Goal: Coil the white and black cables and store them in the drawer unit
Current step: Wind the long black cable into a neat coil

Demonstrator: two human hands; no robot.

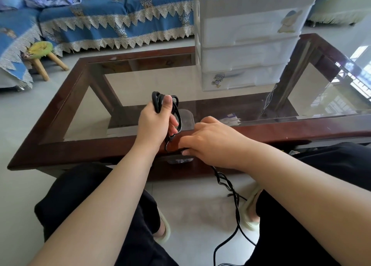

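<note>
A living room: a glass-topped table with a dark wood frame stands before a sofa under a blue, lace-edged cover, and the person sits at the table's near edge.

The left hand is clenched round a bundle of loops of the black cable, thumb up across the strands. The loops stand nearly upright, their long axis running from the thumb down toward the table's near rail, with the top of the coil showing above the thumb.

The right hand lies just beside and below, knuckles up over the rail, fingers curled toward the left hand. They seem to pinch the strand that leaves the bottom of the coil, but the fingertips are hidden, so the grip cannot be told for sure.

From under that hand the loose cable drops off the table edge and runs away from the coil, down between the knees to the floor, kinked and crossing itself. The uncoiled slack thus lies below and behind the right hand, which is the nearer one to feed the next loop up to the left.

The drawer unit stands well beyond, on the far side of the glass, drawers closed. No white cable can be picked out with certainty.
</note>
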